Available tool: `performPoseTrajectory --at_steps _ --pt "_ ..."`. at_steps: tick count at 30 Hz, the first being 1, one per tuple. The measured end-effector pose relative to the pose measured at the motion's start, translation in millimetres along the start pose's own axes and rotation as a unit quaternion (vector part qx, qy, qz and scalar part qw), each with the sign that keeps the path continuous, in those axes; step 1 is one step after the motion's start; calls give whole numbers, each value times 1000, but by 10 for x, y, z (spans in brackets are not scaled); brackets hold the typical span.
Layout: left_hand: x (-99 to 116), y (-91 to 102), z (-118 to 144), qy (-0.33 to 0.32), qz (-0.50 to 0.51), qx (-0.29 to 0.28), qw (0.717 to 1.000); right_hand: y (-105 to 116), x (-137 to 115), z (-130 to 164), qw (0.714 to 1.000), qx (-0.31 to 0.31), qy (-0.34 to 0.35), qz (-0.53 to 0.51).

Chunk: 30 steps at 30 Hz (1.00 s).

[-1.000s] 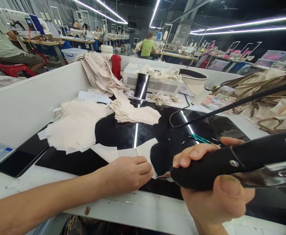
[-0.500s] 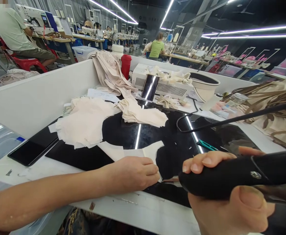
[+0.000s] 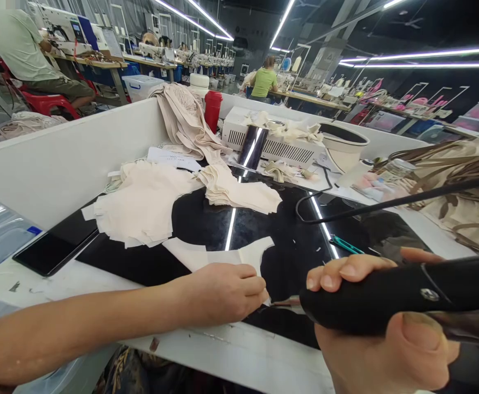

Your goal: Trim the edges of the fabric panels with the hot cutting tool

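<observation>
right hand [image 3: 381, 334] wrapped tight round black tool handle [image 3: 391, 298] | left hand [image 3: 223, 290] half-curled, fingertips pressing cream fabric piece [image 3: 218, 254]

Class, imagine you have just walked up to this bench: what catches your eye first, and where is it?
The big black tool in the right hand, front right, its tip at a pale fabric piece pinned by the left hand. Behind lie cream fabric stacks on the glossy black mat.

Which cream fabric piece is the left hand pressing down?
The single flat piece nearest the table edge, under the left hand. The two stacks lie farther back, untouched.
</observation>
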<state>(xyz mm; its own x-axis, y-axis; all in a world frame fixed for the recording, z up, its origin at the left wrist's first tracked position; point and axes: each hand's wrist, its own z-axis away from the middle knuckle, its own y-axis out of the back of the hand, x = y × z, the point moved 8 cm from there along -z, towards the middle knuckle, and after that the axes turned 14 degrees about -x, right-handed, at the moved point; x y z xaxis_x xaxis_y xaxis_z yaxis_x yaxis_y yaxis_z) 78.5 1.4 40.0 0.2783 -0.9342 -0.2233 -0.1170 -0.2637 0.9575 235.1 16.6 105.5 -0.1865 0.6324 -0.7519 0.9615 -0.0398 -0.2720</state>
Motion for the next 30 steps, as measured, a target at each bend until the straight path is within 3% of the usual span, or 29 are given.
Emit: performPoseTrajectory --at_steps 18,30 --pt "-20 -9 34 5 10 -2 1000 -34 20 -59 999 34 18 6" --pt "-33 -21 19 4 23 -16 1000 -105 -8 -61 1000 16 20 5"
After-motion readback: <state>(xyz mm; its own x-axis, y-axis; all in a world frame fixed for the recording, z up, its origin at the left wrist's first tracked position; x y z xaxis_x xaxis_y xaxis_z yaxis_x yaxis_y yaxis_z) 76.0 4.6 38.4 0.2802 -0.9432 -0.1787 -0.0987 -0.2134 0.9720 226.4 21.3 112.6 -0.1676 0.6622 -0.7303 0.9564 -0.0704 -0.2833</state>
